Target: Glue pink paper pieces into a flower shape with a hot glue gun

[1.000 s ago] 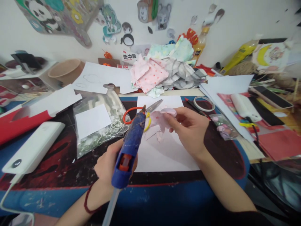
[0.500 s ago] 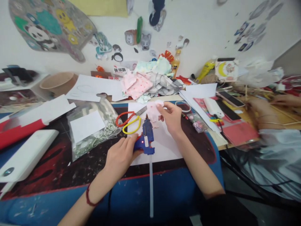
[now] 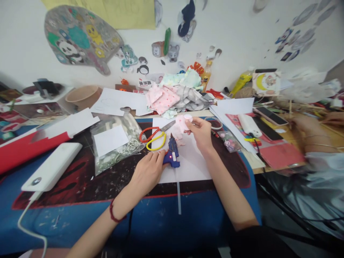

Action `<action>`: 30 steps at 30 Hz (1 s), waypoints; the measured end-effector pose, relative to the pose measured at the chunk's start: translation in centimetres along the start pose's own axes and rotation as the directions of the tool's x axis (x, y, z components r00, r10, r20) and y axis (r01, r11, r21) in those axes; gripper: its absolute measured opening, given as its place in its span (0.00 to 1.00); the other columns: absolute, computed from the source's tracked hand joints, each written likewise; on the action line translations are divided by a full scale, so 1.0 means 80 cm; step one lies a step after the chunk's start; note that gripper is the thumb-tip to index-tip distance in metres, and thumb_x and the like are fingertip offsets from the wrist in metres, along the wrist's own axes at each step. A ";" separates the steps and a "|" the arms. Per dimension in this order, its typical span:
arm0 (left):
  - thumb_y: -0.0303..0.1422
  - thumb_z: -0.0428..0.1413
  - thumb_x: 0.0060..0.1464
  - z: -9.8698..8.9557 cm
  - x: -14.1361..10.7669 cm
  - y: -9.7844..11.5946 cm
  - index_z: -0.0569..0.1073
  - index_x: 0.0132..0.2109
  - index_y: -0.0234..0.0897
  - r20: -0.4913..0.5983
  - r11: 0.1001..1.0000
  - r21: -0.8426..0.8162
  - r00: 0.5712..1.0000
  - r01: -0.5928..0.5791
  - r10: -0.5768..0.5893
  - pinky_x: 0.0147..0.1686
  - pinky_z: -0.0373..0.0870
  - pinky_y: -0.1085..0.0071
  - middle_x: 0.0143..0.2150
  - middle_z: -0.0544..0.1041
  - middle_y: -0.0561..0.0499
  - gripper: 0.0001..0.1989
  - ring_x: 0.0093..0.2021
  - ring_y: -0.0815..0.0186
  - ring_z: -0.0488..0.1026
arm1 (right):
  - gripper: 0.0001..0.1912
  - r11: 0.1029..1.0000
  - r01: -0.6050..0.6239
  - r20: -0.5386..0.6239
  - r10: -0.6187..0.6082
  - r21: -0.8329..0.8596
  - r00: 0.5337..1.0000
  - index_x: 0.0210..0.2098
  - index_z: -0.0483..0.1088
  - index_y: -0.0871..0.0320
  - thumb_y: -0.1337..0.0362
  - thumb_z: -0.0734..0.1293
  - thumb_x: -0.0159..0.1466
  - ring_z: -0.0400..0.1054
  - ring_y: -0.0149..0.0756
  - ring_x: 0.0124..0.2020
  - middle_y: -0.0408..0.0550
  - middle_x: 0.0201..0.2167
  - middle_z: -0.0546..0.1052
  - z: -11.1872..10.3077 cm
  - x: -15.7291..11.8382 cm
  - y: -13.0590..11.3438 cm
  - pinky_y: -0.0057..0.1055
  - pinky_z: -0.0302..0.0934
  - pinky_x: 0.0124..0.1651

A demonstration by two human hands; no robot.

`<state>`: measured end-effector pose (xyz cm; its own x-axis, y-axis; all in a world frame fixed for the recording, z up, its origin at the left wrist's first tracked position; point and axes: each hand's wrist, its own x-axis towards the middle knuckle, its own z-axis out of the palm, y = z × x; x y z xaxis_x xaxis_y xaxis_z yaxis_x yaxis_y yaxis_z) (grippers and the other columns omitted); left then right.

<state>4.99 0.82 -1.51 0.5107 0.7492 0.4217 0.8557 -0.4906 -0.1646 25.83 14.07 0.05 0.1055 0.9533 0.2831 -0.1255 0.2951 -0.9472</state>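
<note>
My left hand (image 3: 149, 167) is closed round the handle of a blue hot glue gun (image 3: 172, 152). A small red light glows on the gun, and a long pale glue stick (image 3: 179, 199) sticks out of its rear. My right hand (image 3: 200, 132) pinches a piece of pink fabric (image 3: 183, 123) just beyond the nozzle. Under both lies a sheet of white paper (image 3: 197, 170). Scissors (image 3: 156, 138) with one red and one yellow handle loop rest left of the nozzle, blades pointing toward the fabric.
Left of the scissors lies a clear bag (image 3: 115, 148) of white cords. A white power bank (image 3: 52, 166) with a cable is further left. Crumpled cloths (image 3: 174, 95) pile against the wall. At right are a small bag of beads (image 3: 229, 141), phones and another person's arm (image 3: 314, 132).
The view has shifted, so everything sits further right in the picture. The glue gun's rear is lower now, closer to the paper. Both hands keep their holds.
</note>
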 end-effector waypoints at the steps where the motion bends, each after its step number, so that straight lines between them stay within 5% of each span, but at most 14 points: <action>1: 0.35 0.54 0.67 0.000 0.001 0.000 0.67 0.59 0.26 0.006 1.000 -0.012 1.000 0.004 -0.004 0.38 0.75 0.62 0.42 0.79 0.40 0.19 0.39 0.57 0.75 | 0.21 1.000 -0.011 0.011 0.011 0.005 1.000 0.33 0.77 0.61 0.49 0.78 0.51 0.71 0.29 0.21 0.46 0.29 0.80 0.000 0.000 0.000 0.25 0.63 0.22; 8: 0.32 0.53 0.66 -0.002 0.004 0.000 0.65 0.61 0.26 0.024 0.999 -0.042 0.999 0.029 -0.028 0.43 0.76 0.60 0.48 0.79 0.37 0.19 0.45 0.54 0.77 | 0.18 0.999 -0.032 0.072 0.029 0.038 0.997 0.33 0.79 0.61 0.52 0.78 0.52 0.72 0.30 0.22 0.46 0.28 0.80 0.003 -0.004 -0.007 0.26 0.66 0.23; 17: 0.38 0.55 0.66 -0.012 0.008 0.002 0.70 0.58 0.29 0.105 0.999 0.031 0.994 0.039 -0.042 0.40 0.71 0.59 0.49 0.78 0.38 0.19 0.46 0.51 0.75 | 0.15 0.998 0.055 0.112 -0.056 0.015 0.992 0.33 0.78 0.59 0.53 0.78 0.56 0.64 0.24 0.15 0.42 0.25 0.77 0.006 -0.012 -0.017 0.24 0.50 0.15; 23: 0.40 0.56 0.66 -0.046 0.052 -0.023 0.68 0.60 0.30 -0.178 0.970 -0.160 0.962 0.181 -0.208 0.46 0.68 0.57 0.53 0.76 0.36 0.22 0.51 0.51 0.72 | 0.14 0.997 0.078 0.193 -0.076 -0.003 0.978 0.32 0.78 0.58 0.53 0.77 0.57 0.64 0.27 0.14 0.39 0.17 0.73 0.011 -0.025 -0.023 0.25 0.52 0.16; 26: 0.38 0.61 0.62 -0.047 0.087 -0.037 0.71 0.56 0.32 -0.217 0.873 -0.446 0.922 0.199 -0.321 0.49 0.68 0.60 0.51 0.75 0.40 0.20 0.50 0.57 0.71 | 0.14 0.997 0.077 0.226 -0.073 -0.008 0.971 0.32 0.78 0.58 0.53 0.77 0.58 0.64 0.27 0.14 0.40 0.17 0.73 0.013 -0.030 -0.026 0.25 0.53 0.16; 30: 0.34 0.62 0.59 -0.037 0.109 -0.039 0.76 0.45 0.34 0.031 0.513 -0.809 0.893 0.287 -0.450 0.34 0.65 0.70 0.35 0.77 0.50 0.10 0.32 0.69 0.68 | 0.13 0.997 0.075 0.274 -0.073 0.006 0.959 0.33 0.78 0.58 0.54 0.76 0.59 0.65 0.26 0.14 0.39 0.17 0.74 0.014 -0.034 -0.029 0.24 0.56 0.16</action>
<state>6.51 7.58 5.31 0.0735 0.9032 0.4229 0.5180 -0.3969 0.7577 24.72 10.90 1.66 -0.1601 0.9101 0.3823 -0.1233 0.3658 -0.9225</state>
